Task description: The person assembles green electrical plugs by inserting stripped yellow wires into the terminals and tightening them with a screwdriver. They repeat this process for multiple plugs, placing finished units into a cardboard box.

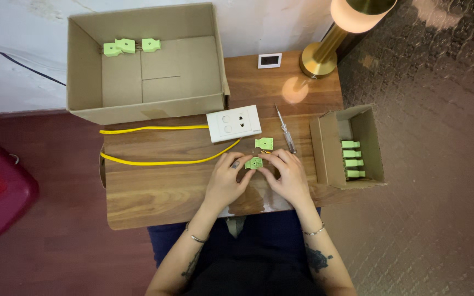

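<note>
Fingers (246,166) of both hands pinch a small green plug piece (253,163) just above the wooden surface (154,192). Left hand (227,180) and right hand (287,176) meet around it. Another green piece (264,143), a screwdriver (285,129) and a white socket (233,123) with a yellow cable (160,161) lie just behind.

Desk (154,186): wood, visible grain, glossy near the front edge where it reflects. Small connector (253,163) between the hands: light green plastic, matt. Socket plate (233,123): white plastic, smooth, slight sheen. Cable (154,162): yellow, smooth plastic-looking jacket. Large box (83,77) and small box (325,148): brown cardboard, matt. Lamp base (318,61): brass-coloured metal, polished. Screwdriver (285,131): shiny metal shaft. Floor (440,164): rough, patterned texture on the right.
</note>
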